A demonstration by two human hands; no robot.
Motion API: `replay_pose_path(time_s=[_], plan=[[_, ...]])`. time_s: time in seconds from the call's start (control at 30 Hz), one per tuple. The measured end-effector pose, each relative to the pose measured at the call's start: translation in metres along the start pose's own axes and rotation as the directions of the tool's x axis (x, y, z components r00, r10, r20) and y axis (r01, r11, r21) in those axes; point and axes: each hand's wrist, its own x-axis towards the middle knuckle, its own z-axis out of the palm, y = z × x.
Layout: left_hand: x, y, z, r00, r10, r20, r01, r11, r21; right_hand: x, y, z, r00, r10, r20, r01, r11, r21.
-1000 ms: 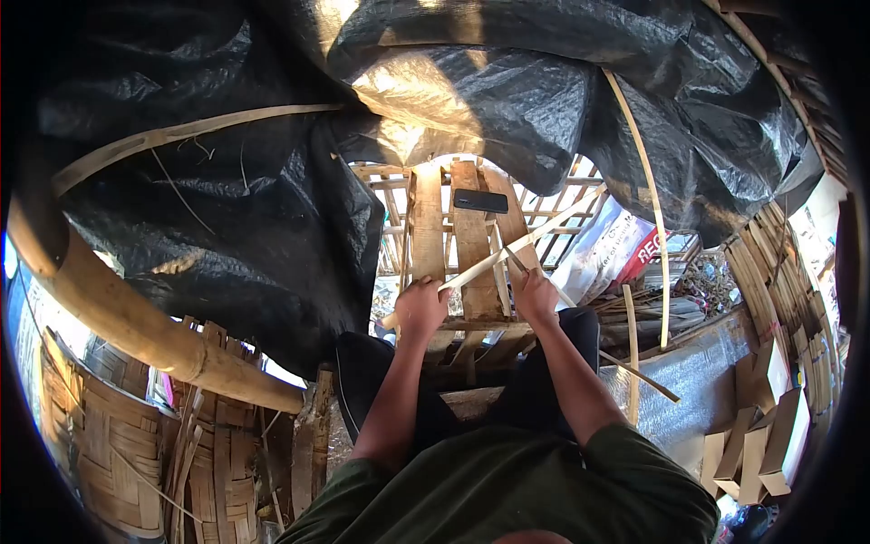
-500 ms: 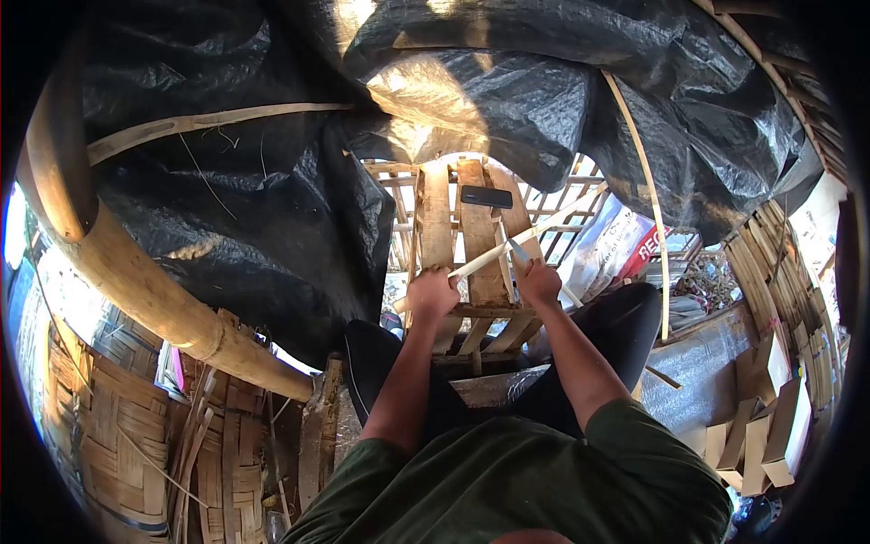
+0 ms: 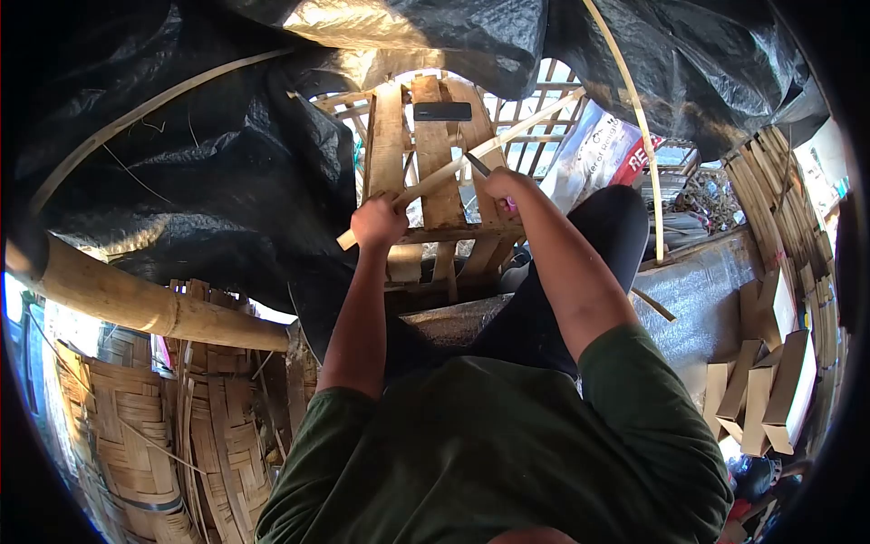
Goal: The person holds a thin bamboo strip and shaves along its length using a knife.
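A long pale bamboo strip [image 3: 526, 125] slants across the slatted wooden bench [image 3: 433, 145], rising toward the upper right. My left hand [image 3: 378, 221] is closed around it near its lower end, and a short piece sticks out past the fist. In my right hand [image 3: 506, 187] is a knife [image 3: 477, 165], gripped by the handle, with a bit of pink or purple showing below the fingers. Its blade points up and left and meets the strip, or lies very close to it, around the middle. A dark phone [image 3: 442, 111] rests on the far slats.
Black plastic sheeting [image 3: 208, 136] hangs ahead and to the left. A thick bamboo pole [image 3: 136, 295] crosses the left side. Beyond my right knee stands a printed white and red sack [image 3: 594, 159]. Cardboard boxes [image 3: 761, 390] are stacked at the lower right, near a bamboo wall [image 3: 775, 199].
The view has shifted, so the bench appears higher. My right hand and the knife have come nearer to my body and left along the strip, which my left hand still grips.
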Motion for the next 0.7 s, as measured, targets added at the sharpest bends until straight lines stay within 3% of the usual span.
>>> replay_pose_path(time_s=[0.07,0.1,0.17,0.2,0.3,0.43,0.57,0.7], plan=[[0.001,0.003,-0.001,1.0,-0.004,-0.004,0.004,1.0,0.005,0.016,0.003,-0.003,0.979,0.036,0.199,-0.051,0.996,0.072],[0.002,0.003,-0.002,1.0,-0.007,-0.01,0.007,1.0,0.006,0.01,-0.003,-0.013,0.979,0.027,0.201,-0.043,0.996,0.074],[0.003,0.004,-0.003,1.0,-0.024,0.011,0.023,0.998,0.053,-0.023,-0.029,-0.045,0.951,-0.048,0.306,0.173,0.902,-0.396],[0.004,0.003,-0.002,0.998,-0.042,0.044,0.037,0.995,0.089,-0.032,-0.032,-0.049,0.976,-0.048,0.213,0.106,0.956,-0.272],[0.007,0.002,-0.003,0.988,-0.085,0.129,0.063,0.985,0.163,-0.034,-0.045,-0.062,0.979,-0.184,0.088,0.202,0.942,-0.267],[0.014,0.004,-0.009,0.968,-0.114,0.223,0.091,0.99,0.11,-0.045,-0.072,-0.088,0.961,-0.19,0.201,0.248,0.915,-0.319],[0.034,-0.008,-0.009,0.911,-0.147,0.386,0.145,0.989,0.032,-0.046,-0.082,-0.102,0.955,-0.252,0.156,0.292,0.889,-0.352],[0.055,-0.002,-0.031,0.847,-0.033,0.531,0.088,0.993,-0.078,-0.042,-0.079,-0.1,0.948,-0.244,0.205,0.295,0.914,-0.28]])
